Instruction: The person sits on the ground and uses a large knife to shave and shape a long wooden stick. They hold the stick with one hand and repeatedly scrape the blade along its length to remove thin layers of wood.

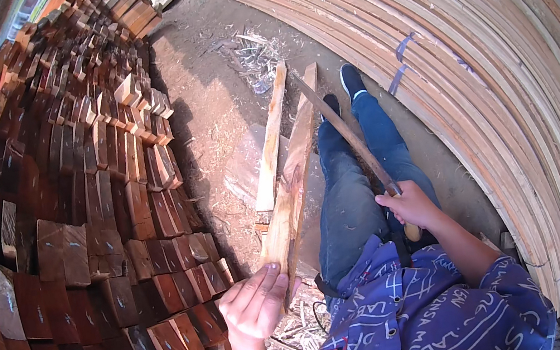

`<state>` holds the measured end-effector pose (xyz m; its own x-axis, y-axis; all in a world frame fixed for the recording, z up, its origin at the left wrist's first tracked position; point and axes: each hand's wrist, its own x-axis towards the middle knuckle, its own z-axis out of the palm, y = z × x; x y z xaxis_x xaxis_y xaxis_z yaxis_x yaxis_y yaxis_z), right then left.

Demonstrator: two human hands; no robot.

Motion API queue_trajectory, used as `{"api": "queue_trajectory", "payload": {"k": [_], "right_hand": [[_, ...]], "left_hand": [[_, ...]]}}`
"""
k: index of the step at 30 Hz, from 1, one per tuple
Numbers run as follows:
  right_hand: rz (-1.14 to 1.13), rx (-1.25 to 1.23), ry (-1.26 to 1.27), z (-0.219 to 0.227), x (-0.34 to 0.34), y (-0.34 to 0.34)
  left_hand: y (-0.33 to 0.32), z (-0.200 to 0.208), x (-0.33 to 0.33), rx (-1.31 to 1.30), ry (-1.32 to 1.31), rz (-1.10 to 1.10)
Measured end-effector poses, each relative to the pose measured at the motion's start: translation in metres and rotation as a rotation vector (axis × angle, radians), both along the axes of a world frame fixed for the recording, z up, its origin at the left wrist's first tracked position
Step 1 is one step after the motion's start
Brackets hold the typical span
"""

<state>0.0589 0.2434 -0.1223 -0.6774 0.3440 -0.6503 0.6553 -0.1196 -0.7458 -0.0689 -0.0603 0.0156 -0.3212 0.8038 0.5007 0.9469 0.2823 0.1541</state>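
My left hand [256,303] is closed round the near end of a long, pale wooden board [290,191], fingers on top. The board slants away from me toward the ground, left of my legs. In my right hand [411,204], over my thigh, is the wooden handle of a machete [350,137]. Its long, dark blade points forward and left, with the tip close to the boards' far ends. A second, shorter wooden board [272,141] lies just left of the held one. Whether the blade touches either board, I cannot tell.
Tall stacks of reddish-brown timber pieces [96,253] fill the left side. Long, pale wood strips [437,64], bundled with bluish ties, run along the right. Wood shavings [255,59] litter the dirt ahead. A flat slab [244,169] lies beneath the boards. My legs [352,197] stretch forward.
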Motion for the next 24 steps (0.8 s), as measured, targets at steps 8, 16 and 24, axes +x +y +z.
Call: {"api": "queue_trajectory", "payload": {"k": [8,16,24], "right_hand": [[0.315,0.361,0.403,0.044,-0.022,-0.008],[0.309,0.590,0.522,0.000,-0.038,-0.007],[0.284,0.507,0.501,-0.003,-0.045,-0.018]], "left_hand": [[0.040,0.041,-0.002,-0.272,0.322,-0.307],[0.061,0.060,0.000,-0.180,0.219,-0.136],[0.056,0.057,-0.013,-0.138,0.157,-0.082]]}}
